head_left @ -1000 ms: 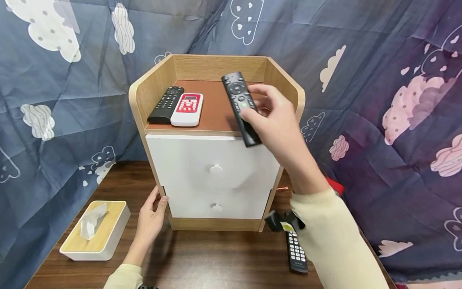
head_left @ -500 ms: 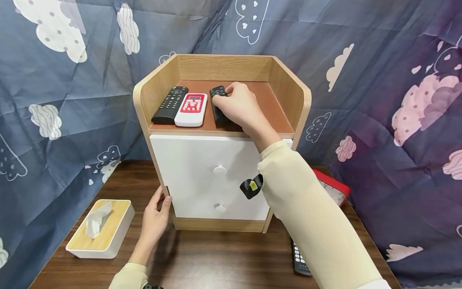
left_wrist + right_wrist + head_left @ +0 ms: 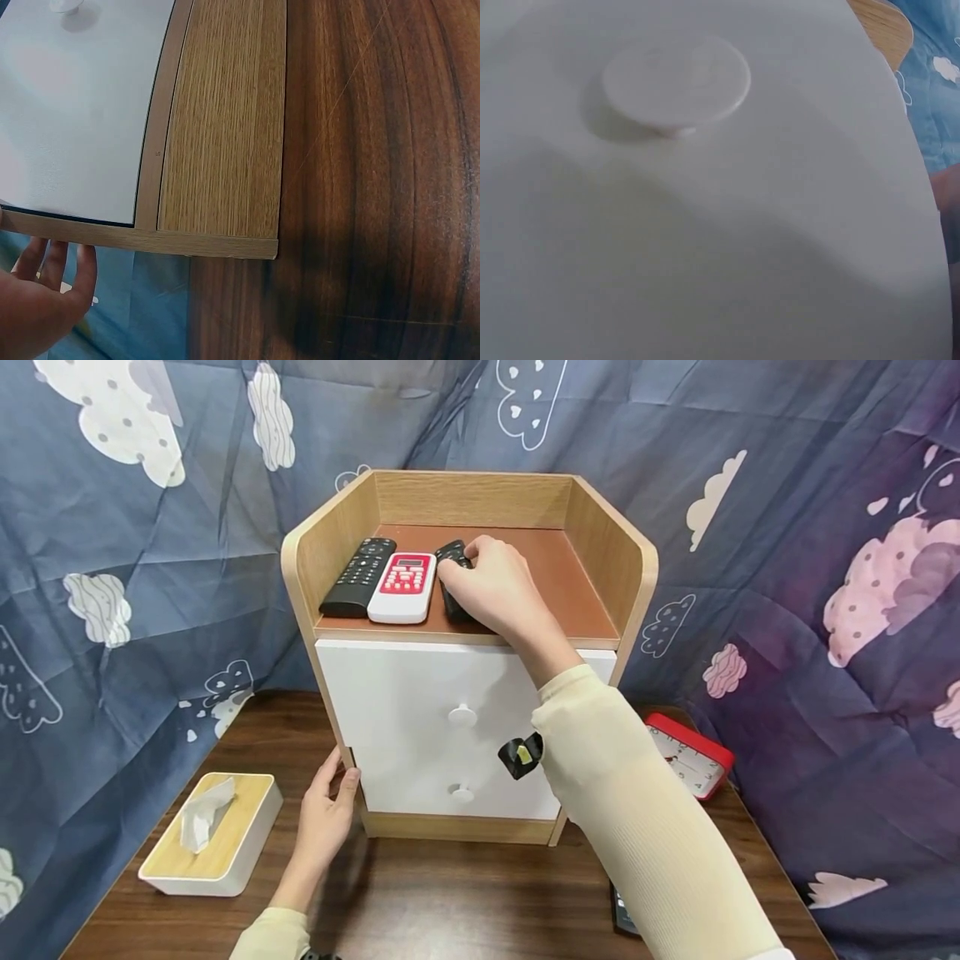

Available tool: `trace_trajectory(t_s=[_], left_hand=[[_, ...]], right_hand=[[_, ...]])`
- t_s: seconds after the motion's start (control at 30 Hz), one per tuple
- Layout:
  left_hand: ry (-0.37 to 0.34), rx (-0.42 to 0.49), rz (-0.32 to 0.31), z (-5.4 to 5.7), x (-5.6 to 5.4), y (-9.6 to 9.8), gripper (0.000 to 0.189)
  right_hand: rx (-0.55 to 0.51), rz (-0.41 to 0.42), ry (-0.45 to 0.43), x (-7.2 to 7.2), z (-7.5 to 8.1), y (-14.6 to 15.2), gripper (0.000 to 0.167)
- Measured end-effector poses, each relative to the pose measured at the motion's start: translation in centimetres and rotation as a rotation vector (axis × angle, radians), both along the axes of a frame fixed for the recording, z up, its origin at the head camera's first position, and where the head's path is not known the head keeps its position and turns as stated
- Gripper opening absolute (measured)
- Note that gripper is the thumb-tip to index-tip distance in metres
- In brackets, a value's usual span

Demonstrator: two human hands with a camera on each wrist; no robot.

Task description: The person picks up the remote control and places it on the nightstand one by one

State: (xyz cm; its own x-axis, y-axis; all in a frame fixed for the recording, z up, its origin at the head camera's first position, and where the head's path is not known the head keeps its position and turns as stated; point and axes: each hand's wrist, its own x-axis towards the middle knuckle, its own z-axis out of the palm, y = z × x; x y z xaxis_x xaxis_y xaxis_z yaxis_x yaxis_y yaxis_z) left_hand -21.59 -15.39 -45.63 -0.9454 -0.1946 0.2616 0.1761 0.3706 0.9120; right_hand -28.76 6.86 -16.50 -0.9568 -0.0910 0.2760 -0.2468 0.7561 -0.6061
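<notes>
My right hand (image 3: 495, 585) grips a black remote control (image 3: 453, 597) lying on the brown top of a small wooden cabinet (image 3: 468, 481). The hand covers much of that remote. To its left a white remote with a red face (image 3: 402, 589) and another black remote (image 3: 360, 578) lie side by side. My left hand (image 3: 324, 810) holds the cabinet's left front edge low down, thumb at the front and fingers along the side. In the left wrist view, fingertips of the left hand (image 3: 45, 300) meet the wooden side panel (image 3: 217, 120).
Two white drawers with round knobs (image 3: 462, 716) face me. A tissue box (image 3: 213, 835) stands left on the dark wooden table (image 3: 450, 902). A red clock (image 3: 690, 756) lies at right, behind my sleeve. Another remote (image 3: 622, 914) is mostly hidden under the right forearm.
My right hand has brought the black remote down from above the cabinet's front onto its top, beside the white remote. The left hand has stayed at the cabinet's edge.
</notes>
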Motion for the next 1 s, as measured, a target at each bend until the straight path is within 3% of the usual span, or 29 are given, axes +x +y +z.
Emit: trace_trajectory(t_s=[0.33, 0.63, 0.73, 0.83, 1.0], left_hand=[[0.017, -0.004, 0.005, -0.2, -0.1, -0.1, 0.05], [0.001, 0.005, 0.007, -0.2, 0.1, 0.1, 0.051], [-0.006, 0.003, 0.005, -0.1, 0.1, 0.2, 0.051], [-0.011, -0.005, 0.002, -0.1, 0.1, 0.3, 0.051], [0.0, -0.016, 0.022, -0.4, 0.1, 0.2, 0.05]], right_hand=[[-0.058, -0.016, 0.008, 0.1, -0.3, 0.1, 0.037], [-0.093, 0.006, 0.079, 0.7, -0.9, -0.1, 0.032], [-0.172, 0.005, 0.169, 1.0, -1.1, 0.0, 0.03], [-0.324, 0.034, 0.315, 1.5, -1.4, 0.4, 0.026], [-0.593, 0.231, 0.501, 4.0, -3.5, 1.6, 0.025]])
